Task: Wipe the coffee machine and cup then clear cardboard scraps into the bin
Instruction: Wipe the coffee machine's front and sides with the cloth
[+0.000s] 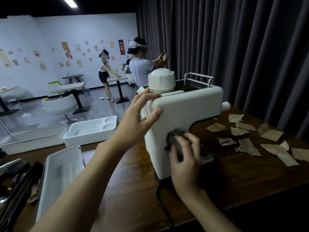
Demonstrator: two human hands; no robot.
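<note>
A white coffee machine [184, 108] stands on the dark wooden table [234, 178], with a white domed knob [161, 80] on top. My left hand [142, 113] grips the machine's upper left corner, thumb on its side. My right hand [185, 158] holds a dark grey cloth [174, 138] pressed against the machine's lower side. Several torn cardboard scraps [247, 144] lie on the table to the right. No cup or bin is plainly in view.
A white perforated tray [63, 171] and a white moulded tray [90, 131] lie to the left, with dark utensils [15, 178] at the far left. The machine's black cord [162, 201] trails toward me. Dark curtains hang behind. Two people work at far tables.
</note>
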